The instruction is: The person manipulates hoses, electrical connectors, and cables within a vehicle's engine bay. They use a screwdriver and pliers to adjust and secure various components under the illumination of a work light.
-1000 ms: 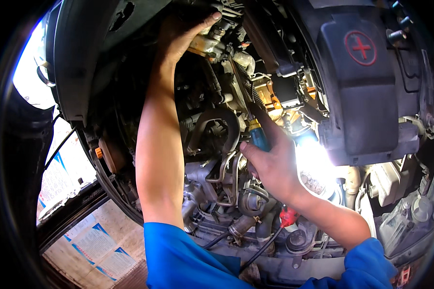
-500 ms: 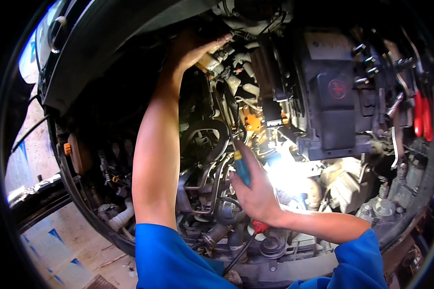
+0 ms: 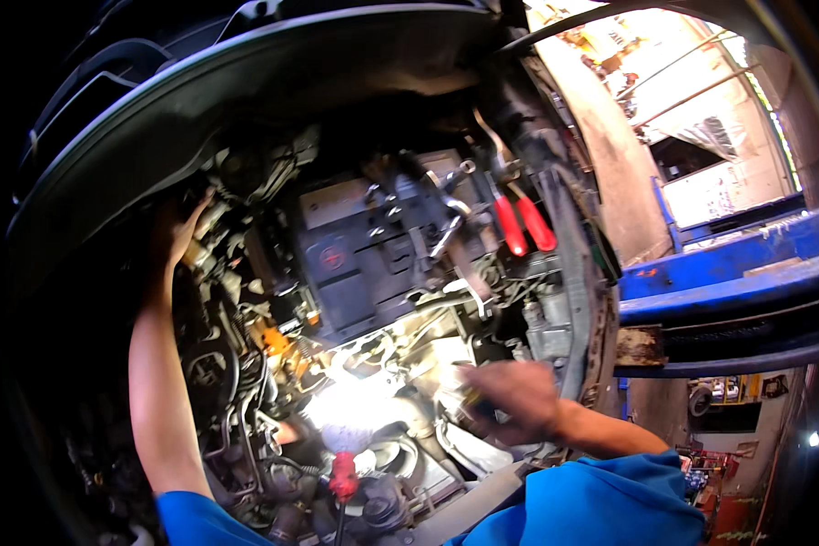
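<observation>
My left hand [image 3: 184, 238] reaches deep into the dark far left of a car's engine bay, against fittings and pipes. One digit stretches along a part there; its other fingers are lost in shadow. My right hand [image 3: 523, 400] is smeared by motion over the near right of the bay. It is closed around a screwdriver [image 3: 484, 407], whose handle shows only as a dark, partly yellowish blur. Below and left of that hand, a red piece [image 3: 343, 478] on a dark cord stands beside a very bright glare.
Pliers with red handles [image 3: 522, 226] lie at the back right, near a metal bar [image 3: 471, 278] and several sockets and wrenches on a black battery cover [image 3: 350, 287]. The raised hood [image 3: 337, 55] arches overhead. A blue lift beam [image 3: 728, 273] runs along the right.
My view has swung to the right. My right hand has moved off the middle hoses to the right with the screwdriver. My left hand stays in the back left.
</observation>
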Motion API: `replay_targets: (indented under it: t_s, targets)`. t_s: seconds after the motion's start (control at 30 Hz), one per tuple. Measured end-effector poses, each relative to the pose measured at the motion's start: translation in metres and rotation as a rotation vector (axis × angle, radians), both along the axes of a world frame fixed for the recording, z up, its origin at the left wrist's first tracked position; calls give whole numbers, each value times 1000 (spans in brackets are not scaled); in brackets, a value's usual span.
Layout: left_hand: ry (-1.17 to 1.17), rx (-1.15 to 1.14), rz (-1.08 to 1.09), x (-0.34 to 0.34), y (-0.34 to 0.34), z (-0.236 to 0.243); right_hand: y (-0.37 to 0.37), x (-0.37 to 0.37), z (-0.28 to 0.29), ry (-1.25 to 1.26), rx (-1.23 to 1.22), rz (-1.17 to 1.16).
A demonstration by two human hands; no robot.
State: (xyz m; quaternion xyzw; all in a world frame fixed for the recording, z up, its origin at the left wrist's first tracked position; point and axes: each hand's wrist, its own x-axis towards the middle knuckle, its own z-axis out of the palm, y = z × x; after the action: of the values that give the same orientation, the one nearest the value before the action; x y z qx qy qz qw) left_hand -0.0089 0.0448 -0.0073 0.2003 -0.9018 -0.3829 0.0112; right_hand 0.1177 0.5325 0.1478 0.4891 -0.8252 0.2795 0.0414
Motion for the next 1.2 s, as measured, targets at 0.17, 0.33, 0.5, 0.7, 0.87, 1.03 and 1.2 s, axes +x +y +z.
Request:
replay_targets:
  t_s: [0.17, 0.33, 0.5, 0.7, 0.87, 1.03, 1.2]
  targets:
    - [518, -531, 58, 14, -27, -18, 40, -87, 39, 241, -39, -632]
    - [-283, -218, -21, -15, 0, 5, 113, -175, 31, 136, 130, -831]
    - [-66, -192, -100, 12, -31, 6, 143, -250, 11, 364, 361, -613]
    - [77, -108, -57, 25, -15, 7, 147, -263, 13, 228, 370, -644]
    - [72, -131, -45, 20, -15, 10, 145, -263, 19, 332, 447, -623]
    - [199, -208, -15, 15, -18, -4, 153, -263, 20, 286, 486, -682]
    - [160, -211, -34, 13, -22, -6, 160, -267, 22, 172, 430, -751]
